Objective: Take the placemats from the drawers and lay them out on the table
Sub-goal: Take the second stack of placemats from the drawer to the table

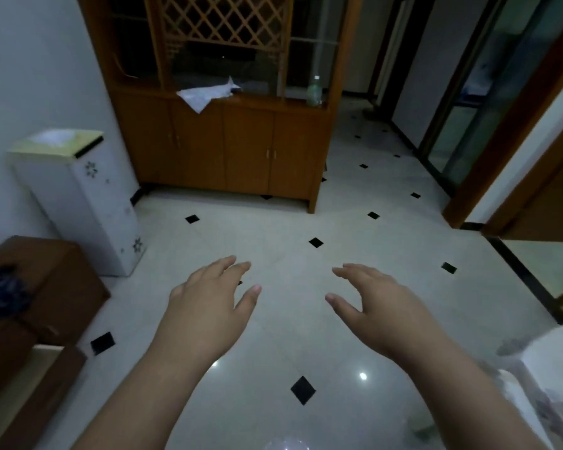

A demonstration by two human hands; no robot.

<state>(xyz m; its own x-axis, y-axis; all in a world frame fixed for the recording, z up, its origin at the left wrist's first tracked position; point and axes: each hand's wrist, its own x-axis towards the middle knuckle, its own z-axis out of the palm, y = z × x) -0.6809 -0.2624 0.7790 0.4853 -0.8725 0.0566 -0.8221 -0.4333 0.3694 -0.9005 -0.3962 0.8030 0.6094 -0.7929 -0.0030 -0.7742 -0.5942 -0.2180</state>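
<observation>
No placemat can be made out for certain; the nearest candidate is a pale crumpled sheet [205,94] lying on the ledge of the wooden cabinet [221,151], hanging a little over its front edge, and whether it is cloth or paper cannot be told. No drawer shows open; the cabinet's lower doors are closed. Well in front of the cabinet, over the glossy tiled floor [306,336], both hands are stretched forward, palms down. The left hand [208,303] has a loose, open grip, fingers gently curved and thumb apart, holding nothing. The right hand [374,303] is the same, fingers spread slightly and thumb out, with nothing in it. The hands are apart from each other and touch nothing. On the right end of the cabinet's ledge stands a pale green bottle [314,92]. To the left of the cabinet, against the wall, stands a white box-like unit [78,203] with flower marks.
</observation>
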